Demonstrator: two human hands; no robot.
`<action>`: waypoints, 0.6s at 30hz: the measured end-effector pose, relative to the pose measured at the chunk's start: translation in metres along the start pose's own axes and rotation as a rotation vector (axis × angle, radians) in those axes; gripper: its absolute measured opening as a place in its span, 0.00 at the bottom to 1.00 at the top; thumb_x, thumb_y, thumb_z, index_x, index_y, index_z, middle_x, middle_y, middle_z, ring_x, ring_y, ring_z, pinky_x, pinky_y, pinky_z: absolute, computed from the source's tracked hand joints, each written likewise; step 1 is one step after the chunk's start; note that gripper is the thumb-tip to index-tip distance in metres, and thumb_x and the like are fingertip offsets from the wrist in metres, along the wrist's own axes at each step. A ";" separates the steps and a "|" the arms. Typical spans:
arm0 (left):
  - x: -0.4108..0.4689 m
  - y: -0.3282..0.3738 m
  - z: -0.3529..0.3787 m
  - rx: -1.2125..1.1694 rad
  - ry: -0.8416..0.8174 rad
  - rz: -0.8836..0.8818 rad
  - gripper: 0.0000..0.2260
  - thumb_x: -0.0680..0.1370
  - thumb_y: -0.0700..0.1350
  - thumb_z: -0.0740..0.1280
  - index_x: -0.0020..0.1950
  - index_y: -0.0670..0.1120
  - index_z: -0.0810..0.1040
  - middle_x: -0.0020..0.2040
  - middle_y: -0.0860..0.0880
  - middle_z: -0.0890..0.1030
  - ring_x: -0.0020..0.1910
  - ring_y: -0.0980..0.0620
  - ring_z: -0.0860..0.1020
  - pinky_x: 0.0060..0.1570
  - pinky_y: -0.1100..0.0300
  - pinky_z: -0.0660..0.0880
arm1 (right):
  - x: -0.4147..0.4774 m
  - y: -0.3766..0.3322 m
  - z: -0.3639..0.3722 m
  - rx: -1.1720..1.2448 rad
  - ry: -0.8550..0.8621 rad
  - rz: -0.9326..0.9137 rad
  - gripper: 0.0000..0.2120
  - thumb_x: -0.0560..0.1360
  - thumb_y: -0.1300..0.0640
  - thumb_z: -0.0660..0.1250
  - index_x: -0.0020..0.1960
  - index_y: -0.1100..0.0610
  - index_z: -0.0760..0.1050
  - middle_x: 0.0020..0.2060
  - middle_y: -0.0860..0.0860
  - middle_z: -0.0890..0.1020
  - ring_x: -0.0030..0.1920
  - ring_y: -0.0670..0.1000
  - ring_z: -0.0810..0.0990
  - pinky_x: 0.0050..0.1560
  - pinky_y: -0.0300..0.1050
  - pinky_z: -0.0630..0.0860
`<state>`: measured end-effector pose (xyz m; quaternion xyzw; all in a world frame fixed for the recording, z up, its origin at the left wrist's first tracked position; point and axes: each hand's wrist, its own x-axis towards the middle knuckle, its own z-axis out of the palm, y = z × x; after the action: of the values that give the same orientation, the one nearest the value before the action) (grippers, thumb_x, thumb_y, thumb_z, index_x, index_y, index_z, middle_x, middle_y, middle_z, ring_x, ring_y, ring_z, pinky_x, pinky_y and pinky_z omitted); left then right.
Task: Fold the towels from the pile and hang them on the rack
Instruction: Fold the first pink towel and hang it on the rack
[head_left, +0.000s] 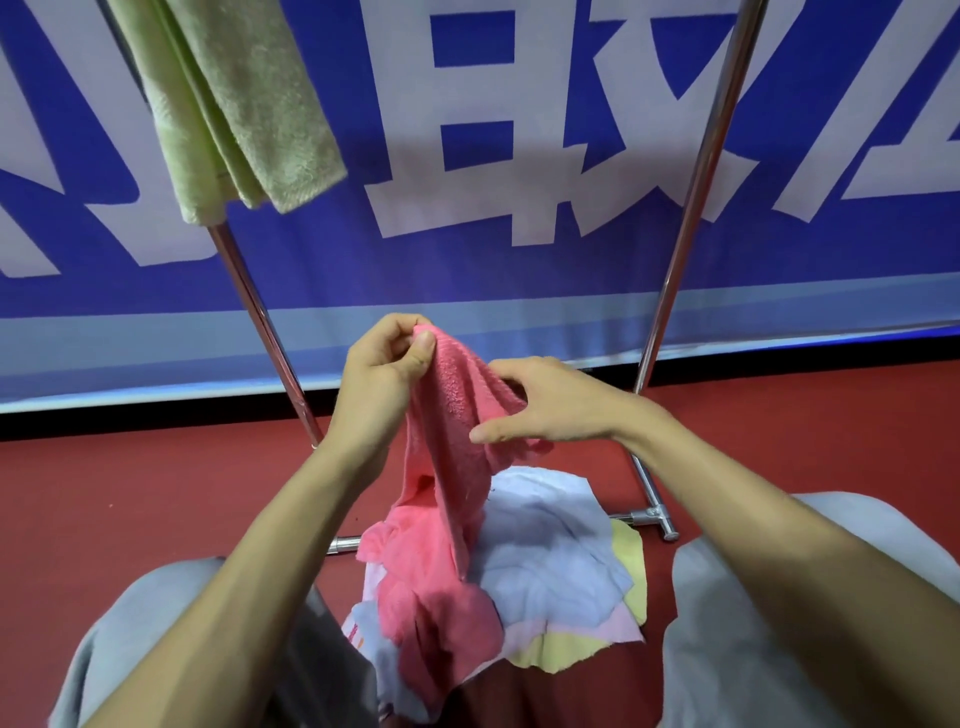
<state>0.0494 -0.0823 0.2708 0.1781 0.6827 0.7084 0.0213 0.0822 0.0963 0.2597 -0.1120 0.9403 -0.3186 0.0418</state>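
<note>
A pink towel (452, 467) hangs from my hands above the pile (550, 561) of light blue, yellow and pale pink towels on the red floor. My left hand (382, 374) pinches the towel's top corner between thumb and fingers. My right hand (545, 402) grips its edge a little lower to the right, fingers curled behind the cloth. The towel's lower end still lies crumpled on the pile. A folded green towel (234, 104) hangs on the rack at upper left. The rack's chrome legs (691, 208) slant down on both sides.
A blue banner (519, 156) with large white characters stands behind the rack. The rack's base bar and joint (654, 517) lie on the red floor just right of the pile. My knees in grey trousers (753, 623) flank the pile.
</note>
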 end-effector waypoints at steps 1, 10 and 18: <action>0.001 0.000 0.000 -0.015 0.045 -0.011 0.08 0.80 0.38 0.62 0.43 0.47 0.75 0.36 0.51 0.76 0.35 0.56 0.72 0.37 0.65 0.69 | 0.001 0.002 0.002 -0.088 0.027 -0.012 0.15 0.69 0.45 0.72 0.49 0.52 0.77 0.40 0.48 0.82 0.42 0.51 0.79 0.48 0.50 0.76; 0.015 -0.002 -0.009 0.112 0.266 0.044 0.05 0.79 0.39 0.65 0.46 0.46 0.78 0.39 0.52 0.78 0.38 0.57 0.74 0.42 0.65 0.70 | -0.006 0.021 -0.037 -0.030 0.279 0.112 0.07 0.67 0.49 0.76 0.38 0.51 0.82 0.31 0.47 0.81 0.33 0.43 0.75 0.36 0.30 0.67; 0.011 0.006 -0.012 0.829 0.040 0.265 0.09 0.76 0.44 0.70 0.53 0.42 0.83 0.44 0.45 0.84 0.40 0.52 0.79 0.38 0.77 0.69 | -0.013 0.048 -0.057 0.237 0.463 0.295 0.06 0.63 0.57 0.79 0.38 0.52 0.84 0.36 0.53 0.85 0.39 0.47 0.80 0.49 0.47 0.78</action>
<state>0.0371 -0.0917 0.2788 0.2438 0.8808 0.3745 -0.1563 0.0775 0.1703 0.2758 0.1071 0.8872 -0.4337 -0.1154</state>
